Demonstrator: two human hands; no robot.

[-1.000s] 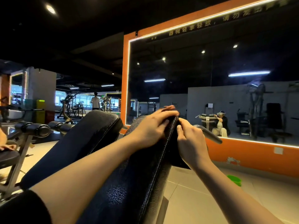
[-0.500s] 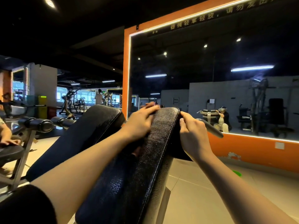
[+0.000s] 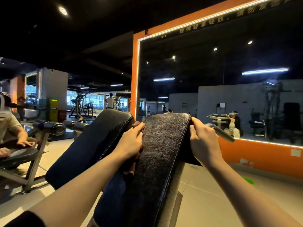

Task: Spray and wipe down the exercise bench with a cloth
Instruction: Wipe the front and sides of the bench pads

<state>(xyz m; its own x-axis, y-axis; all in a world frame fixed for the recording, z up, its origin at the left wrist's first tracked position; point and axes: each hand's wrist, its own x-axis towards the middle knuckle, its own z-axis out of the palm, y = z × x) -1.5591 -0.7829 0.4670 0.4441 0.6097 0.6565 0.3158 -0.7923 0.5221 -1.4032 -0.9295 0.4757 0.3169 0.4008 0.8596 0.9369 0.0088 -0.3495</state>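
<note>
Gym floor, orange-framed mirror (image 3: 213, 95) standing behind. Black padded bench (image 3: 160, 153) tilting up at centre. Left hand (image 3: 131, 143) pressing dark reddish cloth (image 3: 132, 167) against pad's left edge, grip curling over cloth. Right hand (image 3: 203, 141) clenching pad's right edge. Second pad (image 3: 88, 145) sitting just left.

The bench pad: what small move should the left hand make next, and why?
Probably slide the left hand with its cloth further down the left edge of the bench pad. The hand presses the cloth near the top of that edge, the right hand steadies the opposite edge, and the lower part looks unwiped.
</note>
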